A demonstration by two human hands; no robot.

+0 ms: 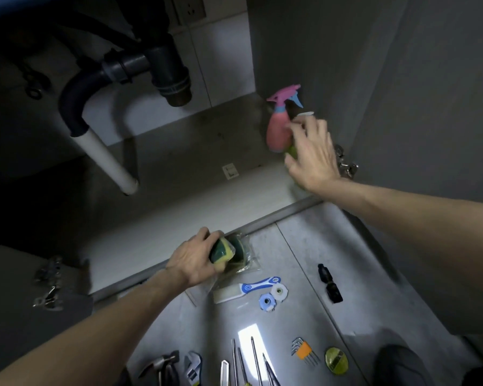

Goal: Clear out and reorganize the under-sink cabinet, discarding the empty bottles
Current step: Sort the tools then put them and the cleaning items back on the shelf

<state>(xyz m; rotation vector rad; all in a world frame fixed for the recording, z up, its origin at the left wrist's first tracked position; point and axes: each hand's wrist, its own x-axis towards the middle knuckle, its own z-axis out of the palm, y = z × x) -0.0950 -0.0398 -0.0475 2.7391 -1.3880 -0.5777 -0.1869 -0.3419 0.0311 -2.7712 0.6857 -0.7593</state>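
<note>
Two bottles stand in the cabinet's right rear corner: a pink spray bottle (276,129) with a pink and blue trigger head, and just beside it a green bottle (292,153) mostly hidden behind the right hand (311,157), whose fingers spread loosely over both without closing on either. At the cabinet's front lip the left hand (191,260) grips a yellow-and-green sponge (222,250) above a clear packet. Judged from here, the step is lifting the bottles out; a firm grasp on one body, raised straight up, would keep its neighbour standing. Open room lies leftward across the bare cabinet floor (179,174), short of the white drain pipe (106,160). Tight edges are the right wall and door hinge (345,162). Tools crowd the floor outside
</note>
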